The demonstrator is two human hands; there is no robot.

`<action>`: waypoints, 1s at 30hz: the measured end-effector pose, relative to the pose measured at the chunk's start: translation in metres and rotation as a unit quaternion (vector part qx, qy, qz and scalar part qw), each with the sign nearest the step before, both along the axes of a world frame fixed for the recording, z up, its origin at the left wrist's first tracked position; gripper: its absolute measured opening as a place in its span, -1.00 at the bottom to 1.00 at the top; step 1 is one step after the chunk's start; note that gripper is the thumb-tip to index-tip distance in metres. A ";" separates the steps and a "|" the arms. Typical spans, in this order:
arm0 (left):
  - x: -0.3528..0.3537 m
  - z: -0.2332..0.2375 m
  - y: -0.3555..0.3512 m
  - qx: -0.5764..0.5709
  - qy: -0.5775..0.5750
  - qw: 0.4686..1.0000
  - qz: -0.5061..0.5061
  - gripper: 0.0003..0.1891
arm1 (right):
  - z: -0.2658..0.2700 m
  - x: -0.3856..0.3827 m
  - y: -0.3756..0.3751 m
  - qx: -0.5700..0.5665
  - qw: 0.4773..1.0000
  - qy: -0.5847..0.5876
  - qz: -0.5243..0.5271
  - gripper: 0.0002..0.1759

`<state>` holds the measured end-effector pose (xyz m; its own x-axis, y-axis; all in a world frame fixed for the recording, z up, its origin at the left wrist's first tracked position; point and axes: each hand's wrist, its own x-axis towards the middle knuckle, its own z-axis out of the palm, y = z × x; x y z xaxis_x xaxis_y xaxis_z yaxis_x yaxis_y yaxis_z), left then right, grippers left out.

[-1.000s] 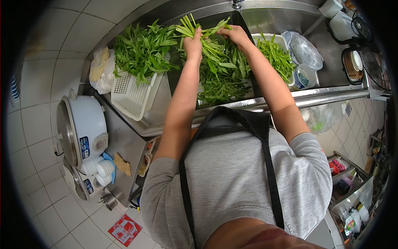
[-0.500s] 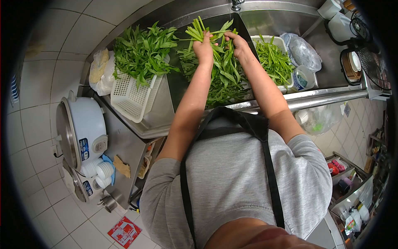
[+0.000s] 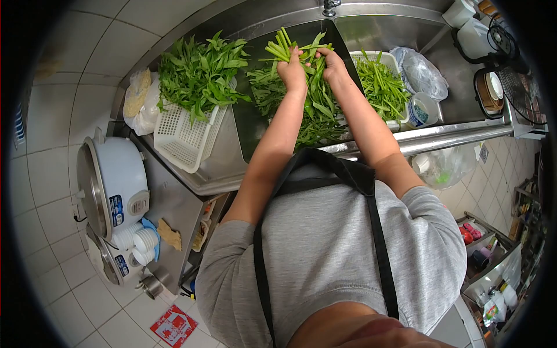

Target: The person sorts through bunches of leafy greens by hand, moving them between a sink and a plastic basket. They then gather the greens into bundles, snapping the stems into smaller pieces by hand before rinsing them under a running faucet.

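Note:
My left hand (image 3: pixel 292 72) is closed around a bunch of leafy green stems (image 3: pixel 282 45), which look like water spinach, above the sink basin (image 3: pixel 244 130). The cut stem ends point up and away from me. Close on its right, my right hand (image 3: pixel 333 65) has its fingers curled at the same greens, pinching a stem or leaf; its fingertips are partly hidden. More loose leafy greens (image 3: pixel 319 124) lie in the basin beneath both hands. A white basket of trimmed stems (image 3: pixel 380 84) stands to the right, and a heap of leaves (image 3: pixel 200 75) rests on another white basket (image 3: pixel 183 139) at the left.
A faucet (image 3: pixel 331 7) is at the back. Beside the stem basket are a plastic bag (image 3: pixel 426 75) and a clear tub (image 3: pixel 422 109). The metal counter's rim (image 3: pixel 441 138) runs before me. Rice cookers (image 3: pixel 119 185) stand at left, a fan (image 3: pixel 522 87) at far right.
My left hand has shifted slightly right and toward me with the bunch, closer to my right hand. The right hand stays almost in place, its fingers now more curled.

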<state>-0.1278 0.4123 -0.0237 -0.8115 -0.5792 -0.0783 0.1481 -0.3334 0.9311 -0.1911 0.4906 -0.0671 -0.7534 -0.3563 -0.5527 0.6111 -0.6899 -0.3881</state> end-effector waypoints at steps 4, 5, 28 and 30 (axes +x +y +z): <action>-0.001 -0.005 -0.003 0.017 0.005 1.000 0.005 -0.83 | -0.001 -0.002 -0.004 0.007 1.000 -0.001 0.019 -0.77; -0.002 -0.007 -0.003 0.029 0.002 1.000 0.006 -0.82 | 0.000 -0.001 -0.006 0.014 1.000 0.002 0.004 -0.79; -0.003 0.021 -0.116 0.058 0.029 0.997 0.037 -0.73 | 0.105 -0.038 0.105 0.629 0.597 0.492 0.076 -0.78; -0.009 0.021 -0.107 0.065 0.024 0.997 0.032 -0.74 | 0.077 -0.027 0.062 0.597 0.532 0.571 0.184 -0.70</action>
